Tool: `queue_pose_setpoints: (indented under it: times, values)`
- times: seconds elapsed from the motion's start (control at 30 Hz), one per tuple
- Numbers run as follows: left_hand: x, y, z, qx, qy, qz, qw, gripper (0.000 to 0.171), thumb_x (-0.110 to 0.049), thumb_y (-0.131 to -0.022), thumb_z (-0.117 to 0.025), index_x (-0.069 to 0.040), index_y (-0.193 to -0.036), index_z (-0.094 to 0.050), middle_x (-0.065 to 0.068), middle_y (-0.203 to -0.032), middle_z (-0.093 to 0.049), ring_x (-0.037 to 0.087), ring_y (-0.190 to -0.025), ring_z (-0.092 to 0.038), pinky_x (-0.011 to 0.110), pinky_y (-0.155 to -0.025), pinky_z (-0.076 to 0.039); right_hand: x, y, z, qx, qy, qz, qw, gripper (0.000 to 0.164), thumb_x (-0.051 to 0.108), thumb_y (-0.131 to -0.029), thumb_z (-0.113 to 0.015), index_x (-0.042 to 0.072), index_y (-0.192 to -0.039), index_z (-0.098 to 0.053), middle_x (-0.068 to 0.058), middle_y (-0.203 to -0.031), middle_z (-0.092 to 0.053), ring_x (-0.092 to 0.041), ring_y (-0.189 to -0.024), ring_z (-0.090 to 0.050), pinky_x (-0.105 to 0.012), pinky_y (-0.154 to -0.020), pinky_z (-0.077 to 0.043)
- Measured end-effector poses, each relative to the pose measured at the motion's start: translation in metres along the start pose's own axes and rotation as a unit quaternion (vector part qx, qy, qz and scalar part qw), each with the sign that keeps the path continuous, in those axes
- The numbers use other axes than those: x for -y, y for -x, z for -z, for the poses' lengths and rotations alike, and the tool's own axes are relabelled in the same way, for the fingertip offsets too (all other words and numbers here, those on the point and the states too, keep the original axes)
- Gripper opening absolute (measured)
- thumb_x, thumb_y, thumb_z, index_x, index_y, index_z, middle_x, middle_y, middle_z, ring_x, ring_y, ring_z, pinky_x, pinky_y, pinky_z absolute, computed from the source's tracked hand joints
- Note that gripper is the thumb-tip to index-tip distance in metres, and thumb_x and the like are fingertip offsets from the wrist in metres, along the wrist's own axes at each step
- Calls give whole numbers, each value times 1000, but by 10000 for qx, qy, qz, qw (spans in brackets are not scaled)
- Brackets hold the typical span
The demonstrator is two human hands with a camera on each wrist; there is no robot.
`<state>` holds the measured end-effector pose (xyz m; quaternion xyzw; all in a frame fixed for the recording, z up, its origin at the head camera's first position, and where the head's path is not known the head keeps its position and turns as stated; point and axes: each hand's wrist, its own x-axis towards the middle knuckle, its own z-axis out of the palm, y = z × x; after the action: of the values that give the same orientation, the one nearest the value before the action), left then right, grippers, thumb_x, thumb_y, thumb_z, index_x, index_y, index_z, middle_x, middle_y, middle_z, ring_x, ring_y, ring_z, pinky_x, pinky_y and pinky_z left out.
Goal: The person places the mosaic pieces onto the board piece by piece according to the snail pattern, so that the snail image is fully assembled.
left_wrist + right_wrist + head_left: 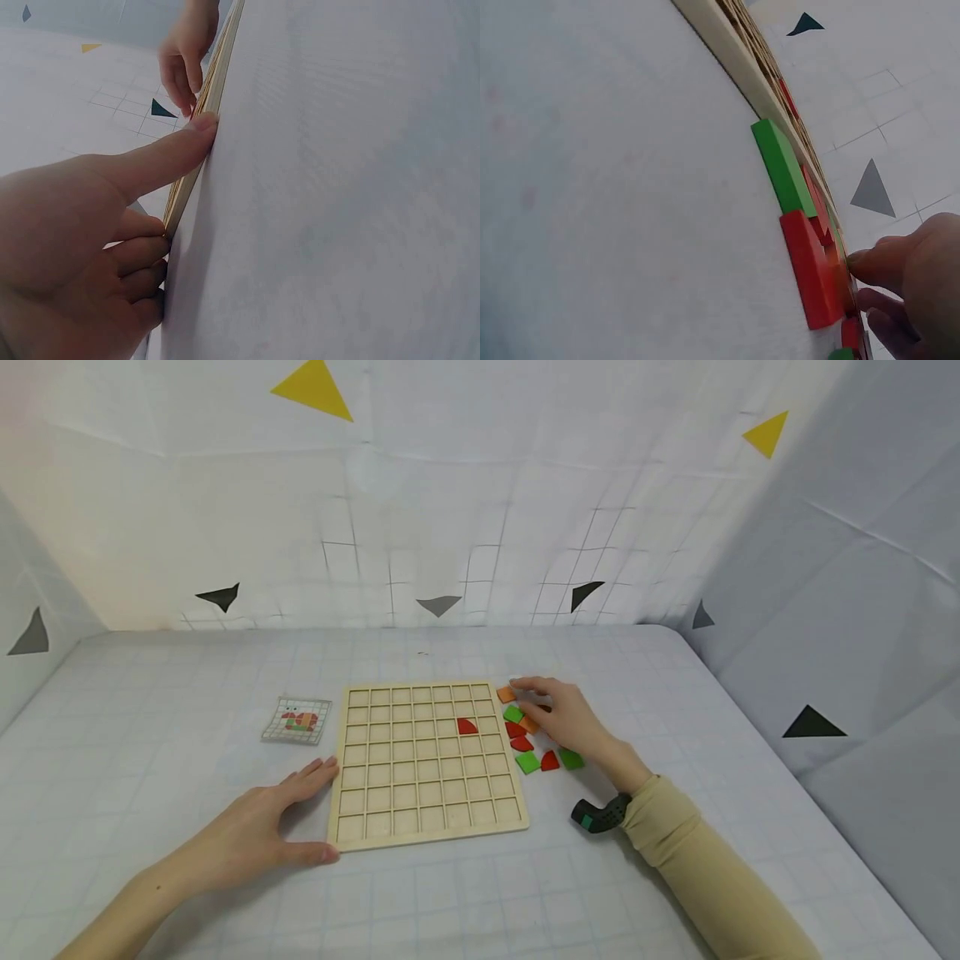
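A square, pale wooden board divided into a grid of shallow cells (pixel 417 842) is laid on the white, faintly gridded worktop (pixel 450 906), near its middle. One red quarter-round tile (pixel 467 726) is set in a cell toward the board's far right corner. The board's left edge is touched by the left hand (pixel 258 822), its fingers extended and its thumb placed at the near left corner. Along the right edge, loose red, green and orange tiles (pixel 528 762) are scattered. Over the far end of these the right hand (pixel 566 714) is held, thumb and forefinger parted beside an orange square tile (pixel 506 694); no tile is seen gripped. The step in hand is judged to be the choosing of a tile; for the next move a light pinch on one thin piece seems called for, with its neighbours left undisturbed and the board kept steady. Left of the board, toward its far left corner, a small gridded card with a red, green and orange picture (pixel 298 721) is laid on the worktop.
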<state>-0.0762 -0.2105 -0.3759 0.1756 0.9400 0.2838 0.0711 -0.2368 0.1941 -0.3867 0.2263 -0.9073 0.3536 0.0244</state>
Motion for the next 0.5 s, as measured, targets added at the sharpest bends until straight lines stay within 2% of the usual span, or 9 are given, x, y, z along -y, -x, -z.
queue_pose_setpoints:
  times: [0.17, 0.5]
  values:
    - [0, 0, 0, 17, -9, 40, 10000, 104, -72, -70, -73, -20, -154, -40, 11, -159, -39, 42, -143, -37, 67, -106, -35, -5, -1, -4, -97, 33, 85, 9999, 28, 11, -96, -66, 6, -124, -69, -10, -123, -69, -28, -117, -64, -45, -97, -55]
    - [0, -1, 0, 34, 34, 40, 10000, 104, -72, -71, -73, -19, -155, -40, 11, -159, -38, 42, -144, -36, 67, -107, -34, -3, 0, -5, -293, -80, 25, 9995, 17, 15, -90, -76, 10, -105, -73, -2, -102, -74, -20, -96, -67, -40, -88, -57]
